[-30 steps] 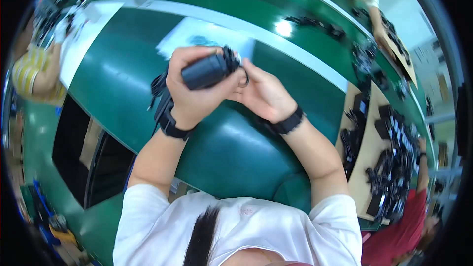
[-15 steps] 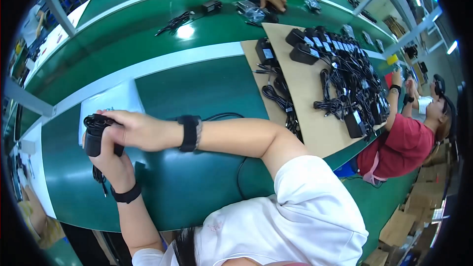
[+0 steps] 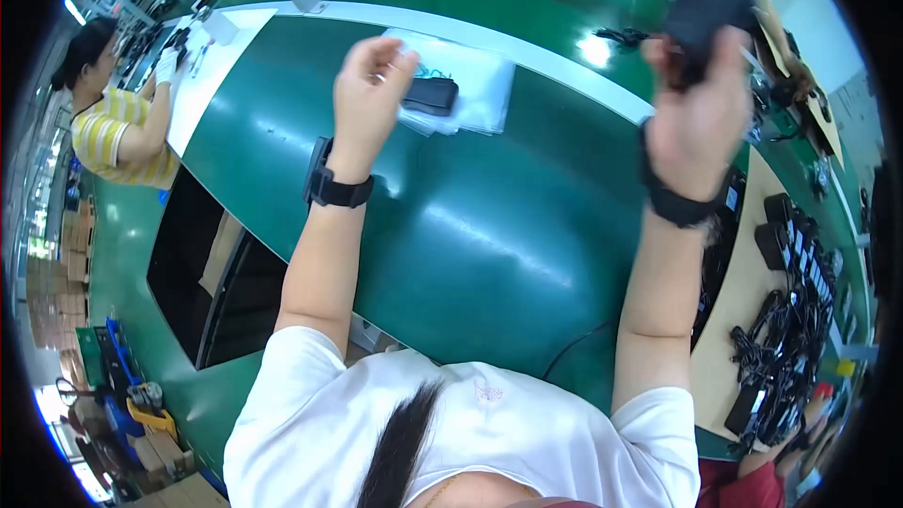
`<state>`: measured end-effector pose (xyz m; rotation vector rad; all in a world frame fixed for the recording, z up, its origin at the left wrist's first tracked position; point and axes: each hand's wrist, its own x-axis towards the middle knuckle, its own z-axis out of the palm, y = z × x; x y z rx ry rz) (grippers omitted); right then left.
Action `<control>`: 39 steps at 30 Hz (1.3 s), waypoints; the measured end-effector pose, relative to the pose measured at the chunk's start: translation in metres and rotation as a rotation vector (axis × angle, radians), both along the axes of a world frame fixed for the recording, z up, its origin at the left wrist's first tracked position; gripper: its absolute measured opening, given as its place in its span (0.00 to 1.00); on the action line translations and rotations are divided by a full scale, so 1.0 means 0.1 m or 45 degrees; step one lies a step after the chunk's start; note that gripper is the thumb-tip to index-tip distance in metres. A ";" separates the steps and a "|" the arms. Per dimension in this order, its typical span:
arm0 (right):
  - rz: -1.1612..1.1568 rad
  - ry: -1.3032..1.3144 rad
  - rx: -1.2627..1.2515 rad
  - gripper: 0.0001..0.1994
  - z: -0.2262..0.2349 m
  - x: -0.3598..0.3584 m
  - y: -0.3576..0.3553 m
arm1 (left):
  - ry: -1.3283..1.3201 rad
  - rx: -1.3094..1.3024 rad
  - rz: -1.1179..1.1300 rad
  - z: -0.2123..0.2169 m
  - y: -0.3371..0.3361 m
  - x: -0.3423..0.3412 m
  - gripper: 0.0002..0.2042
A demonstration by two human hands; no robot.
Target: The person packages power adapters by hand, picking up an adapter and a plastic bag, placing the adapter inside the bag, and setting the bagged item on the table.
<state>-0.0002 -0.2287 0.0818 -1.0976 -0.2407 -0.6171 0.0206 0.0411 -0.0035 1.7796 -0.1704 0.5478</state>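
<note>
Broke up the two-handed grip of half a second earlier, raising the left hand (image 3: 370,102) with fingers curled and apparently around nothing, and swinging the right hand (image 3: 698,127) up and outward, clasped around a blurred black box-shaped piece (image 3: 712,5). Had a black adapter (image 3: 431,96) lying just beside the left hand, on the clear plastic bags (image 3: 491,92) atop the green counter (image 3: 451,245), well apart from the corded adapters (image 3: 785,343) at right. Seemed to mark a changeover between pieces, with one set down and another carried.
</note>
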 end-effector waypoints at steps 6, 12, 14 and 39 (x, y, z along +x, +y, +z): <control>-0.246 -0.296 0.125 0.20 0.20 -0.11 -0.51 | 0.037 1.081 -0.001 -0.08 -0.50 0.05 0.16; -0.148 -0.324 0.112 0.15 0.15 -0.01 -0.62 | 0.060 1.646 -0.172 -0.11 -0.29 0.35 0.30; -0.057 -0.265 0.087 0.16 0.18 -0.04 -0.54 | 0.413 1.348 -0.392 -0.15 -0.03 0.43 0.32; -0.267 -0.271 0.106 0.18 0.27 -0.07 -0.46 | 0.335 1.410 -0.098 -0.39 -0.38 0.64 0.14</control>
